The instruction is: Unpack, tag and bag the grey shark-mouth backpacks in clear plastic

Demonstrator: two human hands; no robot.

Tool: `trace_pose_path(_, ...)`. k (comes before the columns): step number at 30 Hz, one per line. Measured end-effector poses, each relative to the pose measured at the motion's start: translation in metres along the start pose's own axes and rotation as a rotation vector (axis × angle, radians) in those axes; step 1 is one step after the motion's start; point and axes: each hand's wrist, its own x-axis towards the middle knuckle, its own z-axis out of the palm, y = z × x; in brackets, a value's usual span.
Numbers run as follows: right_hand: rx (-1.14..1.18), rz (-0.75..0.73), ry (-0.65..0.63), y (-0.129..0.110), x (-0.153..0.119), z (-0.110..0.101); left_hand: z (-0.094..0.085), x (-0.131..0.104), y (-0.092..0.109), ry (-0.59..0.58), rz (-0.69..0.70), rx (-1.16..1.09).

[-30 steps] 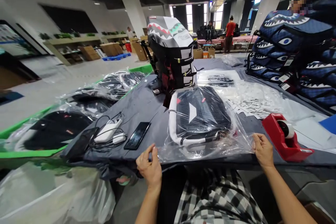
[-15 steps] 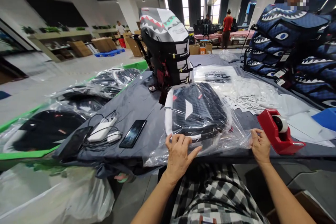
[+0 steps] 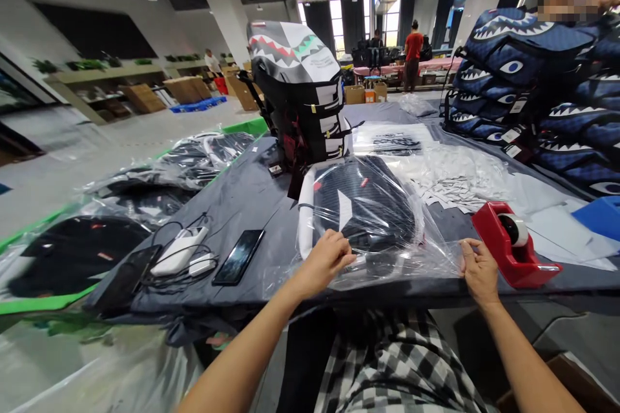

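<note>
A dark ribbed backpack with white edging lies flat inside a clear plastic bag at the table's front. My left hand is over the bag's near side, its fingers bent together on the plastic. At the bag's right corner my right hand pinches the plastic between thumb and fingers, just left of a red tape dispenser. Behind the bagged backpack stands a stack of grey, black and white backpacks with a shark-teeth print.
A phone and white power bank with cables lie left. Bagged backpacks fill the green-edged area beyond. White packets lie behind; blue shark-print backpacks are stacked right, with a person behind them.
My left hand has drawn its spread fingers together and shifted slightly up over the bag's near side. My right hand stays at the bag's corner. The view has shifted slightly.
</note>
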Motion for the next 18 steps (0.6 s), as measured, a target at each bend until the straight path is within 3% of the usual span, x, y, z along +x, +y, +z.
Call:
trace_pose_path(3, -0.019, 0.079, -0.019, 0.002, 0.007, 0.007, 0.002, 0.006, -0.013, -0.105, -0.095, -0.223)
trace_pose_path(6, -0.072, 0.155, -0.048, 0.002, 0.014, 0.009, 0.008, 0.003, -0.018, -0.072, -0.110, -0.264)
trace_pose_path(8, -0.133, 0.146, -0.073, -0.003, 0.015, 0.000, 0.010, 0.001, -0.018, -0.053, -0.114, -0.267)
trace_pose_path(11, -0.257, 0.001, -0.017, -0.019, 0.010, -0.037, 0.011, 0.001, -0.016, -0.040, -0.118, -0.273)
trace_pose_path(14, -0.470, -0.135, 0.183, -0.037, 0.009, -0.091, 0.012, 0.003, -0.016, -0.019, -0.102, -0.286)
trace_pose_path(16, -0.561, -0.124, 0.334, -0.044, 0.013, -0.122, 0.013, 0.003, -0.018, -0.006, -0.085, -0.285)
trace_pose_path(18, -0.525, -0.015, 0.404, -0.045, 0.019, -0.143, 0.015, 0.003, -0.021, 0.009, -0.068, -0.273)
